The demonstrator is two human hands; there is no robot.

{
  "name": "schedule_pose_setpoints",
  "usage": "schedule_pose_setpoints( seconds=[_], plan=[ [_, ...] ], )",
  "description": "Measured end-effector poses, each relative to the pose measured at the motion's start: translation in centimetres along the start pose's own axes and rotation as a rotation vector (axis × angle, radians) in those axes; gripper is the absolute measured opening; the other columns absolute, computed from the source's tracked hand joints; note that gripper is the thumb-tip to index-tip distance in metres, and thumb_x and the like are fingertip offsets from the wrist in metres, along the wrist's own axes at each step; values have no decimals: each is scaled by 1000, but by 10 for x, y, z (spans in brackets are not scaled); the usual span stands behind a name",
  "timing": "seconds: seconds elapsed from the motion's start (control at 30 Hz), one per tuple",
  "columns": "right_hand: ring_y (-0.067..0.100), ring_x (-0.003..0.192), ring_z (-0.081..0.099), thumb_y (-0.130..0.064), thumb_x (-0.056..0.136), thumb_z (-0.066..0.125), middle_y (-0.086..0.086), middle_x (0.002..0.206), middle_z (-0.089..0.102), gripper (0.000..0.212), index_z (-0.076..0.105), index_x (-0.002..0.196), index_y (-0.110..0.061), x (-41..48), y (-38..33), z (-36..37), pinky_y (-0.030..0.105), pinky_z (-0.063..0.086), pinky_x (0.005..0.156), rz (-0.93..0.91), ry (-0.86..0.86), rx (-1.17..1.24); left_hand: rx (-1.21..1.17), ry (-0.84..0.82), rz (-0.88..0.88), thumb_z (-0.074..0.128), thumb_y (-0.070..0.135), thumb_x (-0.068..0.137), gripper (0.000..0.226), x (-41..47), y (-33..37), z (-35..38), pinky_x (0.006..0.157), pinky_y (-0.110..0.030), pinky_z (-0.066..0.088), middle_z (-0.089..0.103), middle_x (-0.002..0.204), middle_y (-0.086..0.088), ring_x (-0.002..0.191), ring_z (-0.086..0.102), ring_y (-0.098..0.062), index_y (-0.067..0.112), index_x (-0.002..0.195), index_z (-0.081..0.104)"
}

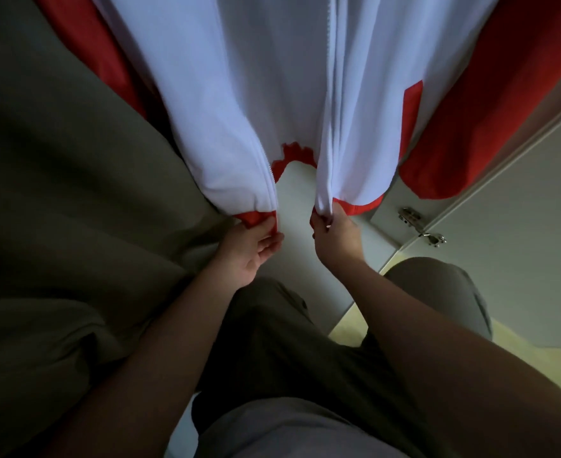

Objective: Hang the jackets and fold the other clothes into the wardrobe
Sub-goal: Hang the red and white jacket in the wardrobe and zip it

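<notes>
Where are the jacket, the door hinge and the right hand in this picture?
jacket (239, 94): head view, on its white front panel.
hinge (408, 215): head view, on its upper metal part.
right hand (336, 238): head view, on the back of the hand.

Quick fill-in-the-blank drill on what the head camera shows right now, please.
The jacket is white with ___ trim.
At the hem its zipper is ___.
The left hand and right hand each grip its ___.
The metal hinge lies on the person's ___.
Missing: red; open; hem; right.

no readable text, labels or numbers anywhere
</notes>
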State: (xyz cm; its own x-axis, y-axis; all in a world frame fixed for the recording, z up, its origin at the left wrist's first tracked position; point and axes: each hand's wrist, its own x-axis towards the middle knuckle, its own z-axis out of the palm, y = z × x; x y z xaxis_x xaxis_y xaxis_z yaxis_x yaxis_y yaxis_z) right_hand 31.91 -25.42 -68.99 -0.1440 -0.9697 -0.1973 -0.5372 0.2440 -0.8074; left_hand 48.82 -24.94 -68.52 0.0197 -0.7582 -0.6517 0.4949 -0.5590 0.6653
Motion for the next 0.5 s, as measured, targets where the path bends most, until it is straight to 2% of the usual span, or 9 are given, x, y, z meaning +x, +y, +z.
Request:
schedule_pose_setpoints(
  seconds=[0.07,0.13,0.17,0.23,0.27,0.37,0.47,0.5],
  plan=[
    [30,81,66,-39,103,44,8,91,67,25,54,108,-16,1,6,4,48,56,77,22,-59,-10,48,5,43,69,14,91,21,1,-2,-2,75,-31,58,76,97,-4,89,72,-19,22,110,66],
    [26,82,68,-40,104,44,7,95,69,28,54,114,-16,8,12,11,45,58,76,34,-130,-30,140,11,116,70,18,92,16,6,-9,-4,80,-30,56,77,98,-2,93,70,-18,22,107,68],
    [23,80,67,-38,104,45,6,95,69,27,54,116,-16,12,15,15,40,57,70,14,-159,-55,187,17,158,70,20,92,14,10,-12,-4,81,-30,55,77,98,-1,94,71,-18,22,106,69],
    [18,76,64,-29,103,49,3,91,65,19,50,116,-16,18,18,21,25,46,58,-85,-199,-130,251,37,233,71,20,91,13,15,-18,-5,81,-31,55,77,97,-1,91,72,-17,19,104,69],
    [18,75,61,-24,102,51,2,89,62,15,49,114,-16,18,18,22,24,41,58,-142,-215,-161,269,49,271,72,17,90,14,16,-20,-5,80,-31,55,76,94,-3,87,72,-17,15,104,69],
    [21,79,59,-15,99,56,3,91,60,14,53,112,-11,12,11,19,27,42,68,-342,-246,-261,332,62,390,74,12,87,22,12,-19,-4,80,-30,55,74,91,-6,88,73,-20,4,107,68],
    [24,95,66,-18,100,58,6,107,69,21,62,118,-10,1,4,12,35,53,85,-452,-328,-361,425,22,523,76,12,85,23,1,-15,-1,86,-33,56,74,96,-9,96,72,-22,4,105,70],
    [24,97,67,-19,100,57,5,109,69,21,63,119,-12,-3,4,10,38,55,87,-484,-336,-384,451,-13,573,76,11,84,21,-3,-13,3,86,-30,56,74,97,-10,98,71,-22,3,103,71]
  ],
)
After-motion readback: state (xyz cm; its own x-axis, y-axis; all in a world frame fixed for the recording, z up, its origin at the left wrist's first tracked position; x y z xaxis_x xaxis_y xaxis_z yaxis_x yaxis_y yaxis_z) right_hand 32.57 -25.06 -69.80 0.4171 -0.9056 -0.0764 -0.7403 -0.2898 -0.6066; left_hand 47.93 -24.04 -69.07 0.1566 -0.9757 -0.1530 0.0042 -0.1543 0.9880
